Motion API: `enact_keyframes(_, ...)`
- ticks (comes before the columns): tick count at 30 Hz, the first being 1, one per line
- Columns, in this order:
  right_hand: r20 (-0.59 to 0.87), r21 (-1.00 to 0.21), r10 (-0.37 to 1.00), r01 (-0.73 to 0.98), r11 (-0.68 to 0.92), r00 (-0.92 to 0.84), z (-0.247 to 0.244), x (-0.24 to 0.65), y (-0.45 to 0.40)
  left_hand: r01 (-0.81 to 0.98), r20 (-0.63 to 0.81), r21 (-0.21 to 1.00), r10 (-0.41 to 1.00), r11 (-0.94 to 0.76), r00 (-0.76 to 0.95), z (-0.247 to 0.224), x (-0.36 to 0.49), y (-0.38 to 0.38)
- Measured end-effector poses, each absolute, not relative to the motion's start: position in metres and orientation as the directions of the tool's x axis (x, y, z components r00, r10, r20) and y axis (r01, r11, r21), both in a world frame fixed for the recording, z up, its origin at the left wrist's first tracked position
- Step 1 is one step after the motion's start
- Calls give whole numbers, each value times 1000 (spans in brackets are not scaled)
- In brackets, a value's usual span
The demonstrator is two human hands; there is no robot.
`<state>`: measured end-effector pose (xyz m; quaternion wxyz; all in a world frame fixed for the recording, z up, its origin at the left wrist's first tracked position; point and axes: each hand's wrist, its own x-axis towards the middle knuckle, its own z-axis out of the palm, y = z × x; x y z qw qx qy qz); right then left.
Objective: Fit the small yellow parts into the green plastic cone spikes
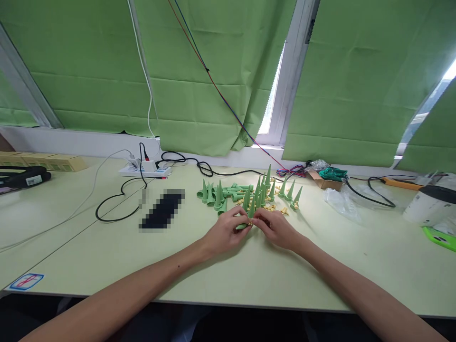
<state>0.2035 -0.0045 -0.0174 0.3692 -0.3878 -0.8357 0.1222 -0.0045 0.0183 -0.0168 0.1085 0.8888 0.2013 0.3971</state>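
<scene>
My left hand (227, 231) is closed around a green plastic part (242, 226), mostly hidden by the fingers. My right hand (277, 229) meets it with fingertips pinched at a small yellowish piece (251, 223), too small to make out clearly. Just beyond the fingers stand several pointed green cones (268, 176), upright in a cluster. To their left lie more green cones (218, 197) and hollow green tubes (242, 188). Small yellow plastic pieces (284, 211) are scattered among the cones, and a few cones (296, 198) at the right have yellow pieces at their bases.
A pixelated dark object (162, 210) lies left of the parts. Behind it are a power strip (146, 169) and black cables (204, 167). At the right are a cardboard box (324, 182), plastic bags (341, 204), a white container (431, 206) and a bright green phone-like object (441, 238).
</scene>
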Motion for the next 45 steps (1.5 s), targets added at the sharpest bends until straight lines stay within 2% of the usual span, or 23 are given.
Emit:
enact_keyframes(16,500,-489,746,568,662,-440,-17,203,-5,313,679,291,425,-904,598,-15,-4,16)
enact_keyframes(25,499,-482,746,574,662,-441,-16,203,-6,336,652,306,453,-891,608,-14,-4,14)
enact_keyframes(33,500,-478,747,579,660,-438,-17,203,-5,337,600,373,502,-864,622,-18,-4,15)
enact_keyframes(45,512,-461,742,589,663,-433,-21,202,-4,341,585,334,477,-879,656,-21,-6,16)
